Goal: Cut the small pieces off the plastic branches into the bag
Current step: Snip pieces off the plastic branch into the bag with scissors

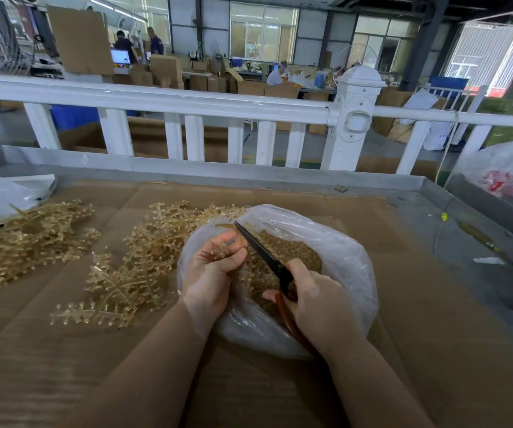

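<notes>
left hand point(215, 257) pinching branch point(222, 253) | right hand point(314, 299) gripping scissors point(264, 257) | advise snipping over bag point(341, 257), clear of fingertips

A factory packing floor; stacked cardboard boxes point(168, 69) across the upper middle of the frame; workers at benches; a lit monitor point(120, 56) upper left; steel beams overhead.

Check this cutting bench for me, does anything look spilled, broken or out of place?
Nothing stands out. The clear plastic bag holds the cut amber pieces, with none visibly spilled on the brown cardboard. The left hand holds a branch over it, and the right hand grips the red-handled scissors.
</notes>
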The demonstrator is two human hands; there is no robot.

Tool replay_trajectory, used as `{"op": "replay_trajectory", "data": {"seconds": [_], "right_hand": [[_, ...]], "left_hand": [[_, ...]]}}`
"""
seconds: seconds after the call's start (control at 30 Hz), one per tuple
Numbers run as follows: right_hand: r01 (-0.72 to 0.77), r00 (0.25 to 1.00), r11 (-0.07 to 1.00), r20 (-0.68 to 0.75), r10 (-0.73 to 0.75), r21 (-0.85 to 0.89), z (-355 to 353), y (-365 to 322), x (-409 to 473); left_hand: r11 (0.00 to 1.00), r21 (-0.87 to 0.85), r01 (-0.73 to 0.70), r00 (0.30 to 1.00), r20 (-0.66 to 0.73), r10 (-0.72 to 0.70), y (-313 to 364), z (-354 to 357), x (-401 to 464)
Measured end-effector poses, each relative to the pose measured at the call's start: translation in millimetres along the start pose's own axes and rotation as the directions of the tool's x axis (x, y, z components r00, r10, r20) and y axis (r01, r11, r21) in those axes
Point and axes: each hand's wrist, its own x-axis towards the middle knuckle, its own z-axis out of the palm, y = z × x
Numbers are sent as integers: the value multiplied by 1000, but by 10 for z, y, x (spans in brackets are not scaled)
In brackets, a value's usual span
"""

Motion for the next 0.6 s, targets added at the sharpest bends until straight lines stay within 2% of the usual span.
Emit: {"op": "replay_trajectory", "data": {"seconds": [0.23, 0.37, 0.5, 0.6], "right_hand": [[-44, 997, 999, -59, 45, 29, 19, 8, -23], [-46, 997, 999, -64, 48, 29, 8, -6, -22], [-67, 996, 998, -60, 68, 22, 7, -4, -16], [-57, 994, 998, -96, 61, 41, -6, -12, -20]], "left_hand": [[998, 47, -32, 999, -1, 32, -46, -1, 6], [947, 317, -52, 998, -2, 55, -70, -2, -18], [929, 371, 10, 999, 37, -25, -48, -18, -25], [889, 456, -47, 998, -11, 59, -66, -1, -18]]}}
